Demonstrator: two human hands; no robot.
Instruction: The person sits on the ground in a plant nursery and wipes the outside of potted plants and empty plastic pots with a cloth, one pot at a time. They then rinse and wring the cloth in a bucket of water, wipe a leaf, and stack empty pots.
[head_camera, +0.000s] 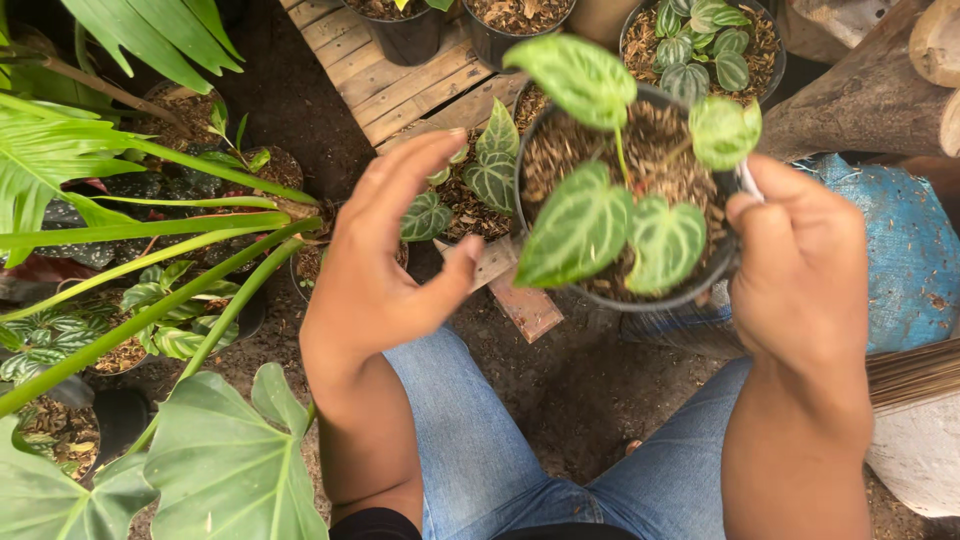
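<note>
Black pot (600, 296) with veined leaves sits between my hands: right hand (800, 275) seems to pinch its rim, left hand (385, 265) open, holding nothing, just beside.

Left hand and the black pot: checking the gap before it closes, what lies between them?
Head view: nothing held lies between left hand and black pot; behind the gap sits a small potted plant.
</note>
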